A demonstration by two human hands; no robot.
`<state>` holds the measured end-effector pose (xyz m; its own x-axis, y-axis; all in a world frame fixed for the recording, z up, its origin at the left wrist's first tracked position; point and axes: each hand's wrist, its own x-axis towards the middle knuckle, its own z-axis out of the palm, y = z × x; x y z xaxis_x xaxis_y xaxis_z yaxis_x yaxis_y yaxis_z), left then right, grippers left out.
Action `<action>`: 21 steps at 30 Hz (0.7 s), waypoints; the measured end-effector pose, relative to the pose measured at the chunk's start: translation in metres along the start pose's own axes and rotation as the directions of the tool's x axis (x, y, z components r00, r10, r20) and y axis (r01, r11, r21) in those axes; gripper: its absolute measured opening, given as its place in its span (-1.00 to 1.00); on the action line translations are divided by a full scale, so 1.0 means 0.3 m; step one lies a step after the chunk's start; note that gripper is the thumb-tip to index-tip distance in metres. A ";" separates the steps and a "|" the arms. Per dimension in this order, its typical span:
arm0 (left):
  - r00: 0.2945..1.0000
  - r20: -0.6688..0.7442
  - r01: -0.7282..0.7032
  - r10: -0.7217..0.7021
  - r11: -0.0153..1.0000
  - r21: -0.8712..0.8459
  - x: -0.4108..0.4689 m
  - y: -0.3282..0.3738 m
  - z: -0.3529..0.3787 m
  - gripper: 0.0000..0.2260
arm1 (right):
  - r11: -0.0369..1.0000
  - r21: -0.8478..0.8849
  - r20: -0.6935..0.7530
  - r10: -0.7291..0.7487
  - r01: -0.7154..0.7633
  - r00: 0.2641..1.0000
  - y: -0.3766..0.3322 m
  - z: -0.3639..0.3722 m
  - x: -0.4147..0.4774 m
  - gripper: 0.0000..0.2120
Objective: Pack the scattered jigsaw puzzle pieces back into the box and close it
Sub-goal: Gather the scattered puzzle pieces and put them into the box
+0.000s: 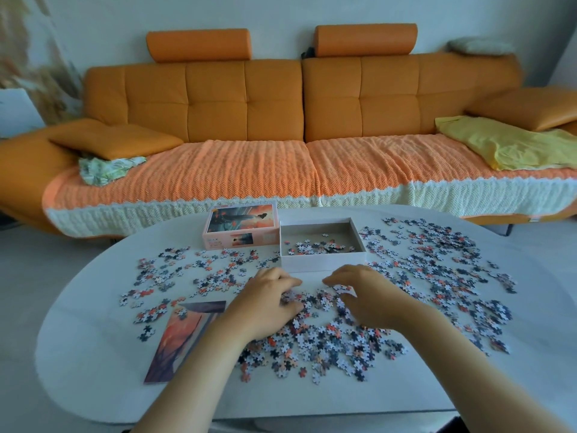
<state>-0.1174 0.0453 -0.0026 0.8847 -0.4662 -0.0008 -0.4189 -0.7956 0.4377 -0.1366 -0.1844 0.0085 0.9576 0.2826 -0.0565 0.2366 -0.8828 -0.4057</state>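
Note:
An open white box [323, 262] stands mid-table with a few puzzle pieces [315, 246] on its floor. Its pink lid [242, 228], printed with a sunset picture, lies just left of it. Scattered puzzle pieces [437, 270] cover the table on the left, right and front of the box. My left hand [268, 303] and my right hand [365, 295] rest palm down on the pieces just in front of the box. Both have curled fingers that gather pieces between them. What each hand holds underneath is hidden.
A printed reference picture [184, 335] lies flat at the front left of the white oval table [93, 354]. Behind the table runs a long orange sofa [281, 120] with a yellow cloth [505, 145] on its right seat.

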 end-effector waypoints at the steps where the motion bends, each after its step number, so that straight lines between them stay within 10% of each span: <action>1: 0.999 0.020 0.028 -0.029 0.998 0.061 -0.006 -0.007 -0.005 -0.45 | 0.998 -0.053 0.016 0.029 -0.028 0.999 0.010 0.001 -0.008 -0.56; 15: 0.989 0.128 0.056 -0.070 0.992 0.112 0.029 0.019 0.019 -0.31 | 0.984 -0.164 0.089 0.082 -0.067 0.993 -0.045 0.023 0.037 -0.33; 21: 0.998 0.051 0.046 -0.047 0.999 0.009 0.071 0.017 0.027 -0.54 | 0.985 -0.155 0.078 0.086 -0.073 0.993 -0.082 0.047 0.093 -0.51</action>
<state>-0.1023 0.0281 -0.0078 0.8916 -0.4478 -0.0672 -0.3795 -0.8198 0.4288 -0.1180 -0.1495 0.0043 0.9586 0.2343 -0.1617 0.1890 -0.9486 -0.2538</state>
